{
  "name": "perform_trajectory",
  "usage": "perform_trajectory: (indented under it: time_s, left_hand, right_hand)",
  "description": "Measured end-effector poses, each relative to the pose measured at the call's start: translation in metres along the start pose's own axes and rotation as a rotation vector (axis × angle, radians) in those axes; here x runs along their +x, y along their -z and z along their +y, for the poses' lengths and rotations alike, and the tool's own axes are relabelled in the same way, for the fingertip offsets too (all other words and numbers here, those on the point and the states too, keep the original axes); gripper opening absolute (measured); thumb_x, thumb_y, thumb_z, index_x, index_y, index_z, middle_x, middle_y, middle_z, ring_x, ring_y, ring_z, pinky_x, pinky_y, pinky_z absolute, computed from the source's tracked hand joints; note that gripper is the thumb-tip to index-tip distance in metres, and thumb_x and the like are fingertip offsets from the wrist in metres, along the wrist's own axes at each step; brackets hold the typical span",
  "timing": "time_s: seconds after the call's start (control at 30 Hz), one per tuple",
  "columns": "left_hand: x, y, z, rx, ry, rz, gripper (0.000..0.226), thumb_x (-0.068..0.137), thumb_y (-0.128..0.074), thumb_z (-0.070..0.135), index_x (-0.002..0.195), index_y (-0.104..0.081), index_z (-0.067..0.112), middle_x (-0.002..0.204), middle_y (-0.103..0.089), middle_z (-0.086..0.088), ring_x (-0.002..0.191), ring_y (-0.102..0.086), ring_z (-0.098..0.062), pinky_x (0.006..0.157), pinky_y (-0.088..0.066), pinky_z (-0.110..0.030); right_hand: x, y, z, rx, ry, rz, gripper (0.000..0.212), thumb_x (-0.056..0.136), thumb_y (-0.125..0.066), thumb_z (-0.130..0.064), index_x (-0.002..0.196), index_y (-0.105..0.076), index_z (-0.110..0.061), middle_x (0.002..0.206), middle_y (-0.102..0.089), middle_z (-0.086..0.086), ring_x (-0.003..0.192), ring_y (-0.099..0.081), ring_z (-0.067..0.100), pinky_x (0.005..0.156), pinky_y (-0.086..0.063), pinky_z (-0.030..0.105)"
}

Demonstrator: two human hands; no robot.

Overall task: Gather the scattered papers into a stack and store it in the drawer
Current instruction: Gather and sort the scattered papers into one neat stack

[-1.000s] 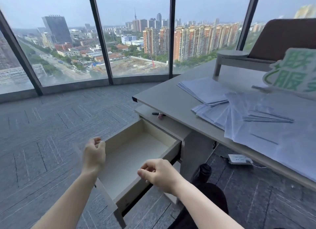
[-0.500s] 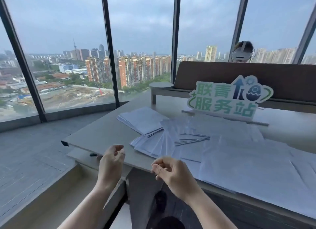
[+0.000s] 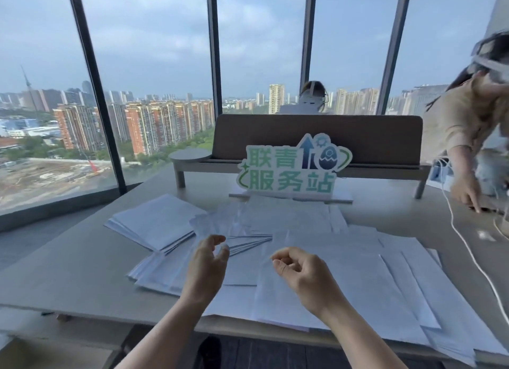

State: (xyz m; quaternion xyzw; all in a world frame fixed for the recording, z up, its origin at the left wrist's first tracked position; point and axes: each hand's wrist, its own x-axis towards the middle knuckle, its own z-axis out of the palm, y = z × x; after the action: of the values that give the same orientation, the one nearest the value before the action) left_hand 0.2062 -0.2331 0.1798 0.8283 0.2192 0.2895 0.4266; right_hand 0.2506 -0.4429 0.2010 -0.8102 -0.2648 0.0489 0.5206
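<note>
White papers lie spread beneath both empty hands, left hand, right hand.

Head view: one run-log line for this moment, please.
phase: reaching | left hand: empty, over papers | right hand: empty | papers: scattered on desk | drawer: unseen

Both forearms reach forward from the bottom edge, bare, angled slightly inward. Left hand raised edge-on, thumb side up, fingers loosely curled toward the thumb with a small gap between; holds nothing. Right hand back facing the camera, wrist bent a little, fingers curled loosely into the palm, thumb tip forward; also holds nothing. Hands apart, at about the same height.
</note>
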Motion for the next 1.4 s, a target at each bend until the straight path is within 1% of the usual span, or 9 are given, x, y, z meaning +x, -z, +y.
perform_trajectory:
  time_s: [0.1, 0.2, 0.33, 0.53, 0.7, 0.83, 1.07, 1.23, 1.4]
  left_hand:
    - [0.006, -0.023, 0.007, 0.028, -0.03, -0.078, 0.026, 0.09, -0.059, 0.021, 0.115, -0.063, 0.02, 0.116, -0.066, -0.006, 0.112, -0.059, -0.021, 0.09, -0.046, -0.033]
    - [0.008, -0.044, 0.016, 0.069, -0.058, -0.135, 0.028, 0.087, -0.064, 0.021, 0.115, -0.065, 0.019, 0.118, -0.064, -0.005, 0.112, -0.059, -0.02, 0.088, -0.041, -0.027]
    - [0.01, -0.072, 0.021, 0.146, -0.11, -0.243, 0.036, 0.085, -0.067, 0.031, 0.119, -0.063, 0.023, 0.129, -0.059, 0.0, 0.119, -0.055, -0.018, 0.092, -0.038, -0.024]
    - [0.017, -0.103, 0.016, 0.269, -0.166, -0.393, 0.05, 0.082, -0.066, 0.04, 0.13, -0.057, 0.028, 0.144, -0.047, 0.002, 0.134, -0.04, -0.019, 0.108, -0.032, -0.029]
    - [0.018, -0.116, 0.01, 0.41, -0.215, -0.487, 0.063, 0.082, -0.065, 0.046, 0.141, -0.045, 0.032, 0.157, -0.028, 0.0, 0.146, -0.016, -0.021, 0.115, -0.019, -0.03]
    - [0.021, -0.125, 0.004, 0.493, -0.216, -0.553, 0.071, 0.084, -0.06, 0.053, 0.147, -0.033, 0.037, 0.162, -0.015, 0.0, 0.149, -0.005, -0.023, 0.119, -0.013, -0.032]
    - [0.023, -0.138, 0.002, 0.604, -0.269, -0.603, 0.065, 0.093, -0.042, 0.057, 0.151, -0.019, 0.038, 0.163, -0.004, -0.001, 0.15, 0.003, -0.024, 0.12, -0.008, -0.035]
    - [0.021, -0.14, 0.001, 0.628, -0.282, -0.581, 0.063, 0.095, -0.037, 0.057, 0.152, -0.017, 0.037, 0.163, -0.003, -0.002, 0.15, 0.004, -0.024, 0.12, -0.007, -0.035]
    - [0.019, -0.142, 0.0, 0.636, -0.284, -0.56, 0.064, 0.095, -0.035, 0.058, 0.152, -0.017, 0.036, 0.163, -0.003, -0.002, 0.15, 0.004, -0.024, 0.12, -0.005, -0.034]
  right_hand:
    - [0.008, 0.023, 0.019, -0.136, -0.055, 0.094, 0.015, 0.091, -0.064, -0.036, 0.105, -0.067, -0.031, 0.096, -0.068, -0.015, 0.09, -0.063, 0.001, 0.082, -0.053, 0.027]
    - [0.019, 0.047, 0.04, -0.29, -0.141, 0.102, 0.032, 0.092, -0.063, -0.039, 0.123, -0.059, -0.032, 0.125, -0.06, -0.008, 0.117, -0.056, 0.014, 0.091, -0.048, 0.03]
    - [0.028, 0.079, 0.068, -0.548, -0.326, 0.075, 0.057, 0.088, -0.061, -0.048, 0.14, -0.043, -0.031, 0.143, -0.045, 0.0, 0.131, -0.042, 0.025, 0.098, -0.044, 0.036]
    - [0.032, 0.114, 0.101, -0.674, -0.605, 0.077, 0.079, 0.081, -0.058, -0.06, 0.148, -0.026, -0.032, 0.147, -0.032, 0.007, 0.132, -0.035, 0.034, 0.103, -0.037, 0.039]
    - [0.034, 0.13, 0.115, -0.711, -0.734, 0.114, 0.091, 0.072, -0.058, -0.072, 0.148, -0.024, -0.034, 0.154, -0.024, 0.016, 0.137, -0.029, 0.042, 0.108, -0.033, 0.043]
    - [0.038, 0.136, 0.123, -0.722, -0.745, 0.134, 0.096, 0.071, -0.061, -0.074, 0.147, -0.025, -0.028, 0.148, -0.032, 0.018, 0.133, -0.034, 0.041, 0.105, -0.035, 0.042]
    - [0.048, 0.134, 0.126, -0.592, -0.674, 0.16, 0.094, 0.072, -0.071, -0.057, 0.149, -0.025, -0.029, 0.143, -0.039, 0.014, 0.13, -0.041, 0.038, 0.102, -0.04, 0.039]
    - [0.051, 0.142, 0.127, -0.493, -0.605, 0.338, 0.074, 0.078, -0.071, -0.026, 0.144, -0.037, -0.022, 0.127, -0.057, 0.014, 0.112, -0.057, 0.034, 0.088, -0.048, 0.036]
    - [0.053, 0.153, 0.132, -0.352, -0.639, 0.452, 0.074, 0.08, -0.068, -0.011, 0.147, -0.037, -0.011, 0.128, -0.06, 0.013, 0.107, -0.059, 0.033, 0.074, -0.04, 0.031]
